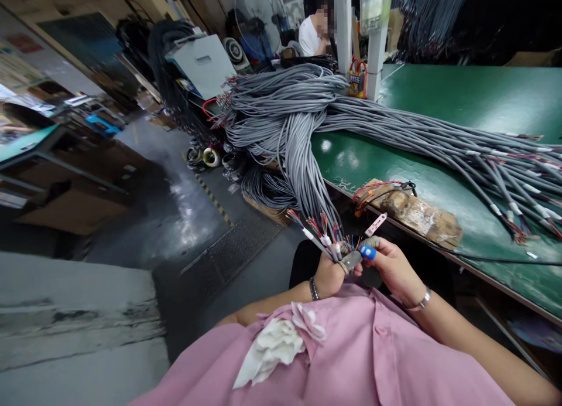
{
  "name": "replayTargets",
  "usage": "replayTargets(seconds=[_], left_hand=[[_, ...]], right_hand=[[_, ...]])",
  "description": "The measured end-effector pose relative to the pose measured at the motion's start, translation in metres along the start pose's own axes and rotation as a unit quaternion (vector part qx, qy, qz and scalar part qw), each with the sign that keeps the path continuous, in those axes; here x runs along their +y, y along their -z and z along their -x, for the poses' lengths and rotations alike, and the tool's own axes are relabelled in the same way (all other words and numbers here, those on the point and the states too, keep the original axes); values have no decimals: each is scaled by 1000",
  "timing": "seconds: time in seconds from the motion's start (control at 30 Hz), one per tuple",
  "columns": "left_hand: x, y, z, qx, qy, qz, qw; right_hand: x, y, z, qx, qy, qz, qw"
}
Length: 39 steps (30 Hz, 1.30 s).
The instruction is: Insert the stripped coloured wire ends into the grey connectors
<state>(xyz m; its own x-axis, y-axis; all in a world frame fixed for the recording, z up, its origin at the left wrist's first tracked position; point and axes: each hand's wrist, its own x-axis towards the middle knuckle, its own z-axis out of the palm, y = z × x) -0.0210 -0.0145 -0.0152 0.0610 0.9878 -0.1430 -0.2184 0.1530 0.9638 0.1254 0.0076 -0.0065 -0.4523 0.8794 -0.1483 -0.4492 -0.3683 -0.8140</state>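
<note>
My left hand (332,275) is closed around the ends of several grey cables (307,177), close to my lap. Their stripped ends fan out in thin coloured wires (324,225) above white sleeves. My right hand (393,268) meets it from the right, its thumb and finger pinched together at the wire ends; what lies between them is too small to make out. Grey covers wrap some fingertips, and a blue cover (367,252) sits on one right-hand digit. A pale pink tag-like strip (376,224) sticks up just above the right hand.
A large bundle of grey cables (281,95) drapes over the green table (461,95), with more stripped ends (522,207) at the right. A wooden block (417,215) lies at the table's edge. Behind are a fan (257,22) and a person (312,34) in white.
</note>
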Motion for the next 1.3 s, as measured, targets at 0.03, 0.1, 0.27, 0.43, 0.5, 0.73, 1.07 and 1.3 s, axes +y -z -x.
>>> replayTargets(seconds=[0.03, 0.1, 0.27, 0.43, 0.5, 0.73, 1.07, 1.3], left_hand=[[-1, -1, -1, 9, -4, 0, 1000], [-3, -1, -2, 33, -10, 7, 999], [-5, -2, -4, 80, -15, 33, 996], [0, -3, -6, 86, -12, 69, 994], [3, -3, -6, 84, -12, 73, 994], [14, -6, -5, 50, -21, 90, 994], [14, -7, -11, 20, 3, 84, 996], [7, -9, -15, 19, 9, 71, 997]], right_hand=[[0, 0, 0, 11, 4, 5, 1000], [-1, -1, 0, 36, 11, 17, 999], [-2, 0, 2, 73, 27, 20, 997], [7, 7, 1, 72, 2, -7, 997], [9, 12, -1, 72, -2, -18, 997], [-10, 27, -23, 44, -40, -110, 992], [0, 31, -35, 174, 146, 62, 972], [-2, 25, -44, 114, 63, -125, 984]])
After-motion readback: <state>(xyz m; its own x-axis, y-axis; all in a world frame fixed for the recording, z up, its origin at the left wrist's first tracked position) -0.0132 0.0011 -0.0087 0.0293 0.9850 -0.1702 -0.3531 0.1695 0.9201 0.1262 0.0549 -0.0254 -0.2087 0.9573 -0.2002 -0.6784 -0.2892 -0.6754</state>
